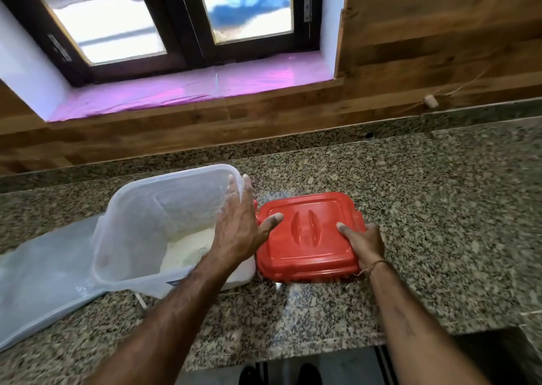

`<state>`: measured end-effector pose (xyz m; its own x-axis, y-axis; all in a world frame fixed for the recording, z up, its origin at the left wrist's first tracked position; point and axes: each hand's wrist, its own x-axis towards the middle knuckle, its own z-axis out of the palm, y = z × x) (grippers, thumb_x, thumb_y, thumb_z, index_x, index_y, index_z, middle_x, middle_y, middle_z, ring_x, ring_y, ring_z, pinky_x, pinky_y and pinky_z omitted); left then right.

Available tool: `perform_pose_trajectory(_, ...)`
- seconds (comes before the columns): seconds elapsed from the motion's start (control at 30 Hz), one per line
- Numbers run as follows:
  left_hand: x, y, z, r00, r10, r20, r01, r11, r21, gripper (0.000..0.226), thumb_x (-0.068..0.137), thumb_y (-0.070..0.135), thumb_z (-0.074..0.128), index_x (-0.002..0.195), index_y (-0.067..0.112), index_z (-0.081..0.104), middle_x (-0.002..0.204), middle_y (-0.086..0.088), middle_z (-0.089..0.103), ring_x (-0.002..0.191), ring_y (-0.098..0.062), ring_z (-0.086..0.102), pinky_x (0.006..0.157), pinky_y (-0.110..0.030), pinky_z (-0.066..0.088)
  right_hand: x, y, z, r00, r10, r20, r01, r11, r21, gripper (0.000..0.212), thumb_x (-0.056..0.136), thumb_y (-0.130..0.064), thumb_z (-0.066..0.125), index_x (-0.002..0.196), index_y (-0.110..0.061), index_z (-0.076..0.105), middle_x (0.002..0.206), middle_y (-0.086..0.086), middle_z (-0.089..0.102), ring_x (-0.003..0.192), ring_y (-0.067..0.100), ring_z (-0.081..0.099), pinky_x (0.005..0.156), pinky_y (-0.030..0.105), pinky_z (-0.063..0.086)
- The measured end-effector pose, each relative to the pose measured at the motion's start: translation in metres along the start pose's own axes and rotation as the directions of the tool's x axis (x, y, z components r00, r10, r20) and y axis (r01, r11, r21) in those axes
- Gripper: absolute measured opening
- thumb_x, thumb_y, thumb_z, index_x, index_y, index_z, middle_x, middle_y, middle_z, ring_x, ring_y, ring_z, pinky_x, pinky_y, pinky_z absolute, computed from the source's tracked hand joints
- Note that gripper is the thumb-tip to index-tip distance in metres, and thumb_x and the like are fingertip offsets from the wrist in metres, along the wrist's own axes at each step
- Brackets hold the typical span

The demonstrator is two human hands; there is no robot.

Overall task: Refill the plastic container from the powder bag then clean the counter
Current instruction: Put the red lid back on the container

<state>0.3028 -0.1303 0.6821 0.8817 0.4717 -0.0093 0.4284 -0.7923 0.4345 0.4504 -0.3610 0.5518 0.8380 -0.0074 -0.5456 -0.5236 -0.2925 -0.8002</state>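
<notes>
At the lower left of the frame a limp, cloudy bag [44, 282] lies flat on the counter [440, 208], its right end under the clear container [132, 217]. The container stands open, with white powder [187, 250] heaped in its near right corner. The left hand [240, 232] lies flat along the container's right wall, fingers straight and dusted white, and grips nothing; its spread thumb touches the red lid [308, 238]. The lid sits just beside the container, at frame centre. The right hand [363, 244] grasps the lid's right edge, thumb on top and fingers curled beneath. Bare granite stretches right of the lid and in front of it, to the counter's edge at the bottom of the frame.
</notes>
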Motion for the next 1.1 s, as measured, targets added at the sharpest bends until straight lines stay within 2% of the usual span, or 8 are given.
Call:
perform_pose_trajectory(0.2,-0.002,0.004,-0.006,1.000,-0.017,0.006,0.018,1.000,-0.008,0.111,0.090,0.073,0.054,0.165,0.021,-0.009,0.171,-0.015,0.009,0.158,-0.030,0.014,0.124,-0.053,0.020,-0.008,-0.008,-0.025,1.000,-0.024,0.020,0.014,0.917,0.399,0.063,0.077,-0.021,0.088,0.130,-0.017,0.054,0.114,0.011,0.069,0.092,0.033,0.075,0.066,0.047,0.064)
perform_pose_trajectory(0.33,-0.001,0.001,-0.007,1.000,-0.015,0.005,0.015,0.999,-0.032,0.105,0.090,0.081,0.039,0.164,0.024,-0.008,0.172,-0.013,-0.010,0.160,-0.028,0.001,0.127,-0.058,0.011,-0.018,-0.030,-0.043,0.984,-0.114,0.138,0.016,0.824,0.566,0.054,0.083,-0.023,0.084,0.132,-0.017,0.063,0.120,0.016,0.075,0.099,0.034,0.078,0.069,0.049,0.064)
perform_pose_trajectory(0.4,0.000,-0.001,-0.015,0.998,0.001,0.062,0.012,0.978,-0.207,0.098,0.088,0.088,0.023,0.163,0.025,0.015,0.171,-0.016,0.013,0.158,-0.025,0.016,0.125,-0.061,0.017,-0.027,-0.050,-0.044,0.970,-0.167,0.177,0.030,0.803,0.596,0.054,0.085,-0.025,0.083,0.135,-0.018,0.064,0.123,0.016,0.075,0.106,0.035,0.076,0.077,0.055,0.063)
perform_pose_trajectory(0.47,-0.004,0.001,-0.032,0.999,0.014,0.039,0.009,0.848,-0.531,0.093,0.084,0.092,0.019,0.136,0.024,0.053,0.144,-0.017,0.055,0.134,-0.020,0.055,0.109,-0.056,0.046,-0.042,-0.072,-0.039,0.951,-0.231,0.203,0.065,0.797,0.600,0.054,0.086,-0.025,0.082,0.136,-0.019,0.064,0.126,0.015,0.074,0.112,0.036,0.073,0.088,0.061,0.060)
perform_pose_trajectory(0.6,-0.013,-0.009,-0.086,0.982,-0.132,-0.138,-0.029,0.614,-0.789,0.071,0.095,0.072,0.036,0.143,0.022,0.048,0.123,-0.009,0.071,0.101,-0.020,0.076,0.077,-0.041,0.065,-0.087,-0.116,-0.007,0.875,-0.335,0.350,0.088,0.820,0.565,0.058,0.087,-0.021,0.082,0.139,-0.015,0.056,0.125,0.017,0.074,0.108,0.038,0.075,0.087,0.060,0.061)
perform_pose_trajectory(0.77,-0.030,-0.088,-0.127,0.897,-0.372,-0.240,0.013,0.563,-0.826,0.074,0.092,0.058,0.065,0.155,0.035,0.036,0.143,-0.004,0.059,0.114,-0.025,0.070,0.089,-0.051,0.061,-0.156,-0.149,0.065,0.837,-0.449,0.314,0.312,0.862,0.400,0.060,0.086,-0.026,0.082,0.138,-0.016,0.053,0.121,0.009,0.073,0.096,0.025,0.078,0.074,0.038,0.066)
perform_pose_trajectory(0.97,-0.052,-0.171,-0.142,0.832,-0.532,-0.156,0.142,0.477,-0.868,0.086,0.079,0.062,0.073,0.154,0.036,0.040,0.142,-0.003,0.061,0.117,-0.024,0.069,0.097,-0.049,0.058,-0.203,-0.134,0.144,0.812,-0.500,0.300,0.502,0.861,0.077,0.080,0.071,-0.064,0.077,0.133,-0.021,0.051,0.118,0.001,0.070,0.102,0.020,0.073,0.086,0.047,0.064)
perform_pose_trajectory(1.1,-0.049,-0.204,-0.133,0.845,-0.533,-0.048,0.250,0.471,-0.846,0.099,0.067,0.073,0.073,0.153,0.035,0.041,0.144,-0.006,0.061,0.120,-0.026,0.066,0.102,-0.051,0.055,-0.210,-0.113,0.160,0.852,-0.452,0.265,0.477,0.878,-0.034,0.068,0.086,-0.052,0.076,0.136,-0.017,0.047,0.122,0.004,0.065,0.104,0.023,0.070,0.087,0.048,0.063)
